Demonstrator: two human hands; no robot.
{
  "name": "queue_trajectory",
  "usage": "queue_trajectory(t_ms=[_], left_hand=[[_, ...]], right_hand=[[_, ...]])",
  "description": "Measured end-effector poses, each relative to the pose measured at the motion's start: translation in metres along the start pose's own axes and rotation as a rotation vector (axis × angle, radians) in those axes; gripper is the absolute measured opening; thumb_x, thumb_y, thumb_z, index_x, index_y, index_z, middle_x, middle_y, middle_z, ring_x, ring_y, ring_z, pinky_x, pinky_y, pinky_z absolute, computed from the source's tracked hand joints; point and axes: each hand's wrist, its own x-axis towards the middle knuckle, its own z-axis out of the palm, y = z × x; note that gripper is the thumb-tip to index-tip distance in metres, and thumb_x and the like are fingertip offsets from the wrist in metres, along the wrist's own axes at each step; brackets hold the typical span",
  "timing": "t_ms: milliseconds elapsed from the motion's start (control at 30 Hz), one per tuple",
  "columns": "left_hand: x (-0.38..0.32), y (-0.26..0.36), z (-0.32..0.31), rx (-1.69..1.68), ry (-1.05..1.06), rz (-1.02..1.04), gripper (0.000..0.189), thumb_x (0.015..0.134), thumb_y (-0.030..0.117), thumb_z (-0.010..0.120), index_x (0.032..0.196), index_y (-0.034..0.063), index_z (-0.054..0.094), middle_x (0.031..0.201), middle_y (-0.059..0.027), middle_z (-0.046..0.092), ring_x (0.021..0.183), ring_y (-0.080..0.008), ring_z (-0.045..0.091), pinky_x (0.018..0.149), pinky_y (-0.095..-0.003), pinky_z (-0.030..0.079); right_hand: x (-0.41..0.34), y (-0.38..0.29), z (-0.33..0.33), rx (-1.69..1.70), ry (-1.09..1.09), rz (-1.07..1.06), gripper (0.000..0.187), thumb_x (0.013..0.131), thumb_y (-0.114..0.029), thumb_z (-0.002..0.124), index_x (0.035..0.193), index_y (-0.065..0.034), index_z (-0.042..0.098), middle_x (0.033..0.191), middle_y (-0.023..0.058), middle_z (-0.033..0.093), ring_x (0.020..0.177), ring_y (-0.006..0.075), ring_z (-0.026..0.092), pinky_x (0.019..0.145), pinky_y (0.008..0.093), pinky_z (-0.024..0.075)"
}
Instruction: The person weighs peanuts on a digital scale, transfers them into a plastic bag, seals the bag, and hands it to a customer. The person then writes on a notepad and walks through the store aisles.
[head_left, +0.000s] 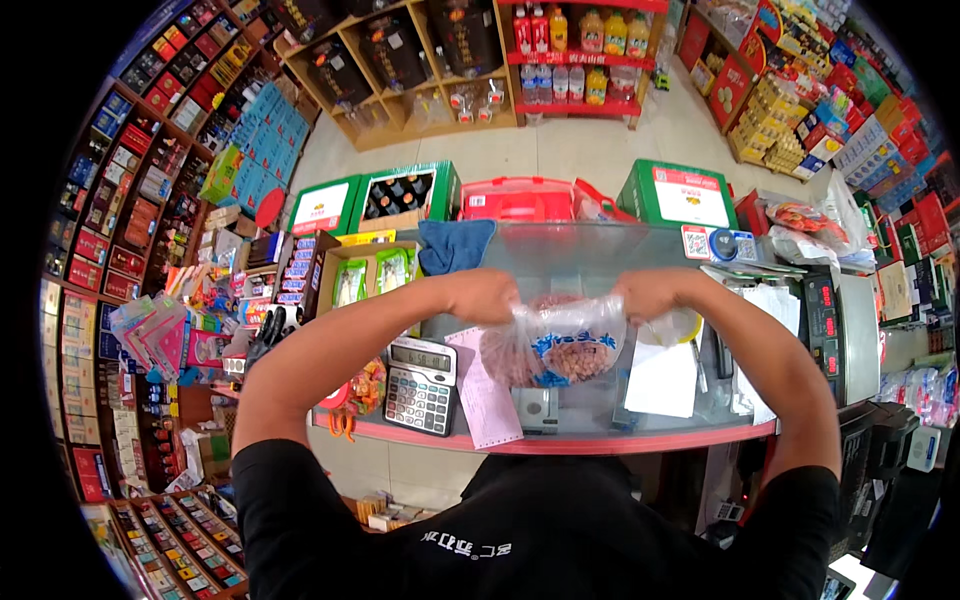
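Note:
Stretched between both hands is a clear plastic bag of what look like shelled peanuts (577, 360), printed with blue writing. My left hand (484, 296) grips its upper left side, and my right hand (652, 292) grips its upper right corner. The bag hangs over the glass counter (555, 251); I cannot tell whether its bottom touches. A pink written slip (491, 405) lies partly behind the bag, with a calculator (420, 386) to its left. Beside my right hand, what looks like a tape roll (679, 328) rests near a white paper (660, 382).
A blue cloth (456, 246) and a carton of green packets (352, 279) sit at the counter's left. On the right are a payment-code stand (720, 244), papers (776, 311) and a weighing scale (840, 330). Green boxes (679, 193) stand beyond the far edge. Stocked shelves (142, 195) line the left.

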Motion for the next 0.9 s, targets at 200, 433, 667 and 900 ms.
queue_trajectory(t_ms=[200, 433, 667, 900], left_hand=[[0.018, 0.053, -0.133, 0.128, 0.403, -0.011, 0.024, 0.074, 0.022, 0.059, 0.074, -0.0019, 0.066, 0.064, -0.0174, 0.061, 0.058, -0.0243, 0.059, 0.058, -0.0431, 0.048], [-0.144, 0.179, -0.166, 0.226, 0.745, 0.091, 0.018, 0.080, 0.017, 0.063, 0.076, 0.0003, 0.068, 0.061, -0.0167, 0.058, 0.053, -0.0224, 0.049, 0.055, -0.0415, 0.042], [-0.130, 0.111, -0.155, 0.205, 0.707, 0.225, 0.017, 0.083, 0.018, 0.067, 0.079, 0.0013, 0.064, 0.073, -0.0181, 0.061, 0.071, -0.0312, 0.061, 0.066, -0.0462, 0.048], [-0.124, 0.136, -0.089, 0.853, 0.433, 0.188, 0.019, 0.082, 0.023, 0.066, 0.073, 0.0072, 0.060, 0.073, -0.0124, 0.064, 0.074, -0.0382, 0.063, 0.063, -0.0488, 0.049]], right_hand=[[-0.020, 0.009, -0.125, -0.304, 0.595, 0.219, 0.031, 0.076, -0.024, 0.067, 0.090, 0.0025, 0.076, 0.093, 0.0264, 0.072, 0.083, 0.0411, 0.070, 0.078, 0.0462, 0.0543], [-0.187, -0.156, -0.083, -0.302, 1.048, -0.048, 0.032, 0.084, -0.010, 0.060, 0.115, -0.0045, 0.065, 0.111, 0.0248, 0.067, 0.112, 0.0417, 0.061, 0.098, 0.0477, 0.0473], [-0.171, -0.131, -0.084, -0.424, 0.915, -0.194, 0.027, 0.093, -0.024, 0.056, 0.118, -0.0159, 0.062, 0.098, 0.0246, 0.069, 0.093, 0.0442, 0.065, 0.079, 0.0516, 0.0515], [-0.144, -0.150, -0.047, -0.881, 0.664, 0.033, 0.014, 0.089, -0.015, 0.055, 0.100, -0.0076, 0.059, 0.082, 0.0175, 0.070, 0.076, 0.0391, 0.070, 0.067, 0.0518, 0.0529]])
